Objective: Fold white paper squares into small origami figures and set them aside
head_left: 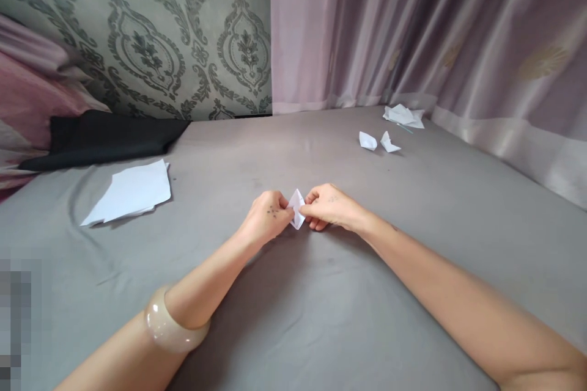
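A small piece of folded white paper (297,201), diamond-shaped from here, is held up between my two hands near the middle of the view. My left hand (268,215) pinches its left side between thumb and fingers. On the opposite side, my right hand (331,206) grips the right corner, thumb in front and the other fingers curled. The fingertips cover both side corners of the paper. Both hands are just above the grey sheet (293,317).
A stack of white paper (137,190) lies at left, before a black cloth (110,137). Two folded paper pieces (367,141) (389,142) sit at back right. Beyond them is a pile of white papers (403,115). A pinkish curtain (348,30) and patterned wall (197,43) border the surface.
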Demonstrator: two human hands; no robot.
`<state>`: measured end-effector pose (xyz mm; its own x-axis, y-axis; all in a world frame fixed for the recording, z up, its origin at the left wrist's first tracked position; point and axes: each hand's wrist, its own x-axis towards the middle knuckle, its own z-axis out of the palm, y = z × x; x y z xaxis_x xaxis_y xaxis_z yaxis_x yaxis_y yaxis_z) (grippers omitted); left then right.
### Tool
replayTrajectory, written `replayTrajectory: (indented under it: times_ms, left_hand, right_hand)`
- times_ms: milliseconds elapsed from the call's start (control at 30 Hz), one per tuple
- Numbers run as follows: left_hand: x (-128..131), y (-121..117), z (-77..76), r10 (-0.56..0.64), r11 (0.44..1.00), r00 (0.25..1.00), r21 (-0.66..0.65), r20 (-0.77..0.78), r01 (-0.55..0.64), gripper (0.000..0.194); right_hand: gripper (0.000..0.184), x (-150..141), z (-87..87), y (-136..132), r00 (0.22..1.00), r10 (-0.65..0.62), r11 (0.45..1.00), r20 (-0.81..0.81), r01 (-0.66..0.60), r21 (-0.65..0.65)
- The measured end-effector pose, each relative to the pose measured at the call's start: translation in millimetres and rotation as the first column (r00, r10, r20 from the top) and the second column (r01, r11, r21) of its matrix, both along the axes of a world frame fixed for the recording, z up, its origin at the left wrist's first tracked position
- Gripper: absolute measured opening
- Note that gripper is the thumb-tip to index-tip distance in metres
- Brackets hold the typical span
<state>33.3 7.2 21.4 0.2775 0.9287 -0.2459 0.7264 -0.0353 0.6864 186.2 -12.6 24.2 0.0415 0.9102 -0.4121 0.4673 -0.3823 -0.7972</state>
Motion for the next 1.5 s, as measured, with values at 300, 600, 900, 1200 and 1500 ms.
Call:
replayTrajectory:
  times_ms: [300,600,900,1200,1500]
  left_hand:
    - [0,1,-2.4,-0.053,0.995,0.998,-0.084,0.032,0.056,0.013]
    - [8,-7,3.4,-0.039,0.998,0.996,0.046,-0.081,0.043,0.008]
    - [1,0,-7.9,0.008,0.999,0.994,-0.055,0.106,-0.002,0.025]
    - [1,4,-14.8,0.025,0.995,0.981,-0.095,0.19,-0.007,0.029]
    - [-1,4,-8.5,-0.001,0.992,0.96,-0.119,0.281,0.036,0.025]
  right_hand:
    - [0.007,4,-9.1,1,0.997,0.075,0.995,-0.013,-0.074,0.059]
    - [0.011,2,-4.1,1,0.997,0.068,0.997,-0.026,-0.067,0.049]
    - [0.014,-5,14.4,-52,0.912,0.155,0.841,0.379,-0.323,0.434]
    - [0.014,-27,8.5,-68,0.638,0.057,0.751,0.768,-0.534,0.388]
    - [0.022,-25,-2.0,-69,0.572,0.047,0.758,0.819,-0.554,0.344]
